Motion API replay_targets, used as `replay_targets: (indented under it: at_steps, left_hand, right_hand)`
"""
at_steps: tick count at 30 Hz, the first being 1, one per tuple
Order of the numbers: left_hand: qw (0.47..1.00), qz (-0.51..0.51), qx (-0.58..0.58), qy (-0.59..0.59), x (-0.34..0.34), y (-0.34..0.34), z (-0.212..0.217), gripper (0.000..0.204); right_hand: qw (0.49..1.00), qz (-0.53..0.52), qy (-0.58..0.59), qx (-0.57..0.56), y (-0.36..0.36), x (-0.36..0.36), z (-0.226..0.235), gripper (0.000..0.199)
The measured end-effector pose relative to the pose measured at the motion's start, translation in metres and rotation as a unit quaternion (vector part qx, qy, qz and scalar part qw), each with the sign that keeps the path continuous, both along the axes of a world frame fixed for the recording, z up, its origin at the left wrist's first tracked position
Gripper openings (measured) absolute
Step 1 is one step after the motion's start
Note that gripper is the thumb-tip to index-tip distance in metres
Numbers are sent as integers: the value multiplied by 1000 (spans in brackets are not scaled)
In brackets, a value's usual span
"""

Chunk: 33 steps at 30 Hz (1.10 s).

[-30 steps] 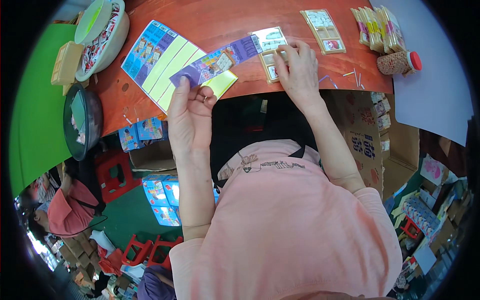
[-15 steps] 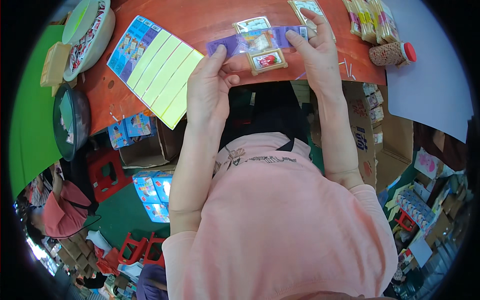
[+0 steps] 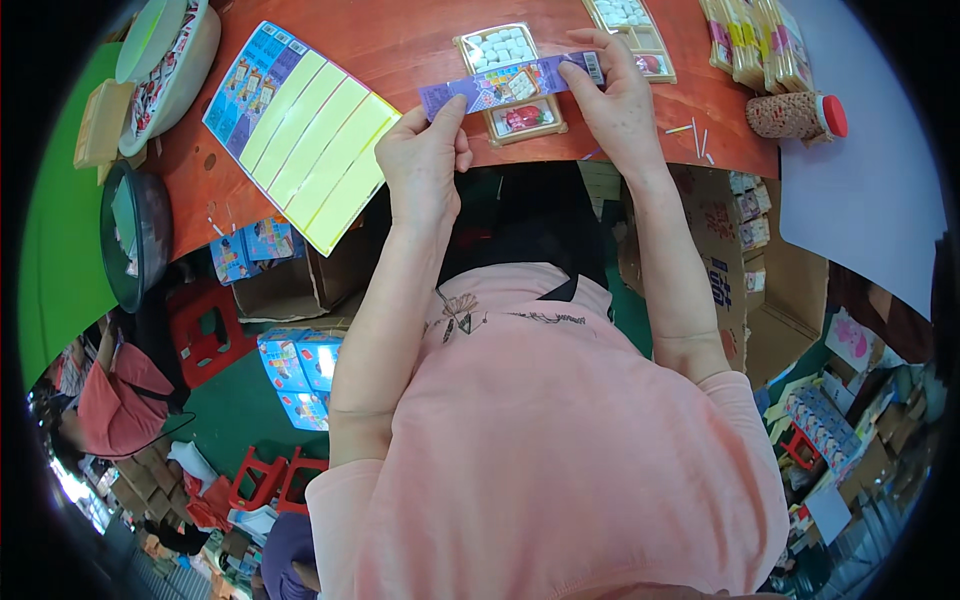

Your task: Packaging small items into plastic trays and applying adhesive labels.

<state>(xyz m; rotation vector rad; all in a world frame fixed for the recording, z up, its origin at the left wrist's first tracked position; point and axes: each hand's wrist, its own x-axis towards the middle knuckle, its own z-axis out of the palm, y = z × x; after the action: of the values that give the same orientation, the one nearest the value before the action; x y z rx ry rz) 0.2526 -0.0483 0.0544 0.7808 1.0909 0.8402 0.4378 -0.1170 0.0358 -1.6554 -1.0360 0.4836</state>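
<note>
1. A purple label strip (image 3: 510, 85) is stretching across the middle of a clear-topped tray (image 3: 524, 119); whether it is touching the tray cannot be told.
2. The left hand (image 3: 418, 160) is pinching the strip's left end between thumb and fingers; the right hand (image 3: 620, 105) is gripping the right end, its thumb lying beside a barcode.
3. The tray is sitting near the front edge of the red surface (image 3: 370, 50). White pieces (image 3: 500, 48) are filling its far part, and a packet with a red picture (image 3: 525, 117) is showing in its near part.
4. A label sheet (image 3: 300, 140) is lying to the left, a strip of surface running between it and the tray; its near corner is jutting past the edge. Blue and purple labels are remaining at one end, yellow backing is showing elsewhere, and the print is looking too small to read.
5. A second tray (image 3: 632, 35) is resting beyond the right hand, also holding white pieces.
6. Farther right, wrapped packs (image 3: 757, 45) are standing together near a red-lidded jar (image 3: 795, 117) of small brownish pieces.
7. At the far left, a white bowl (image 3: 203, 75) is holding red-and-white packets.
</note>
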Motion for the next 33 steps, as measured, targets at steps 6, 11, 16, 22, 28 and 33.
replay_targets:
  at_steps: [6,11,16,22,28,33]
  left_hand:
    - [998,-12,2,62,8,3,-4,16]
    - [952,-99,134,257,5,8,-15,19]
    - [801,-70,455,382,-8,-4,-26,14]
    - [990,-16,18,141,-42,-65,-25,17]
    - [981,-43,-135,-132,-52,-68,-36,26]
    - [971,-88,-111,-193,-53,-73,-27,22]
  right_hand:
    - [996,-16,-84,-18,1,0,-3,21]
    - [965,24,-259,-5,7,4,-18,18]
    - [936,60,-345,-38,-10,-10,-12,26]
    - [934,75,-338,-92,-49,-46,4,31]
    - [948,53,-300,-93,-67,-55,1,31]
    - [974,-17,192,-117,-77,-74,7,34]
